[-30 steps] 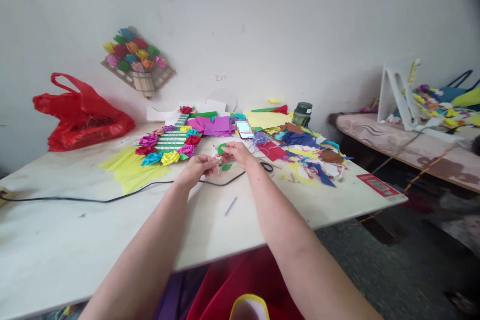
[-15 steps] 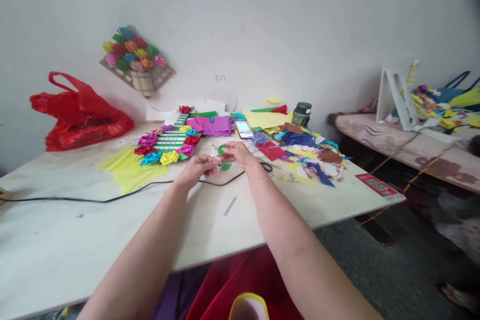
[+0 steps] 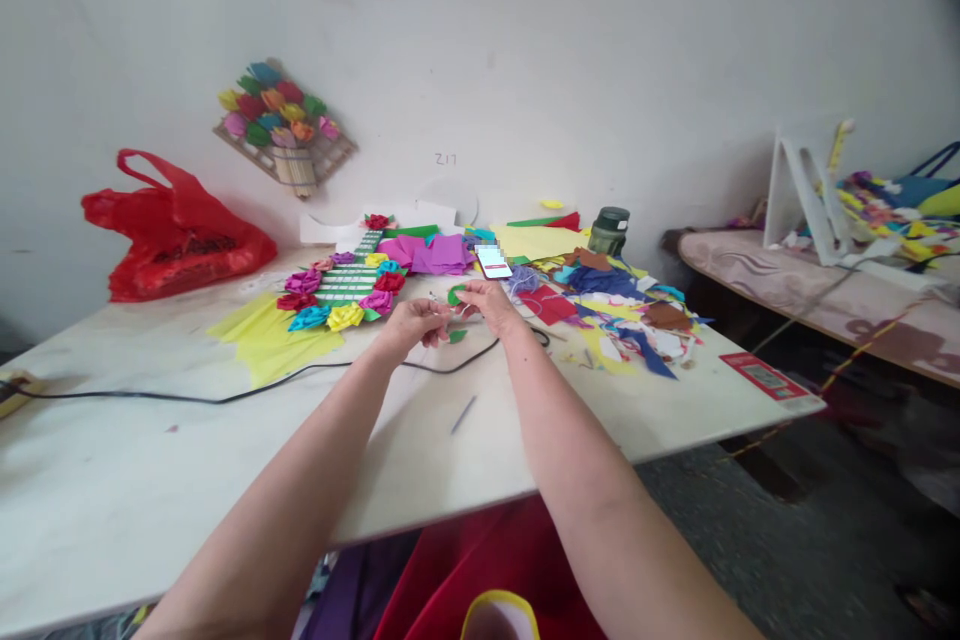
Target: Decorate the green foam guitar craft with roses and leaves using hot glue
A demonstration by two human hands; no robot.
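Note:
My right hand pinches a small round green piece, perhaps paper, between thumb and fingers. Close beside it, my left hand is closed at the fingertips on something small and whitish, too small to name. Below the hands a green paper leaf lies on the table. To the left stands a guitar-shaped green and white piece edged with paper roses in several colours. A thin grey stick lies on the table nearer to me.
A black cable crosses the white table. A phone, purple paper and a dark green bottle stand or lie behind the hands. Coloured scraps cover the right; yellow sheets and a red bag are left.
The view has shifted slightly, moving everything a little rightward in the picture. My left hand's whitish item is less visible now. The green piece stays in my right hand.

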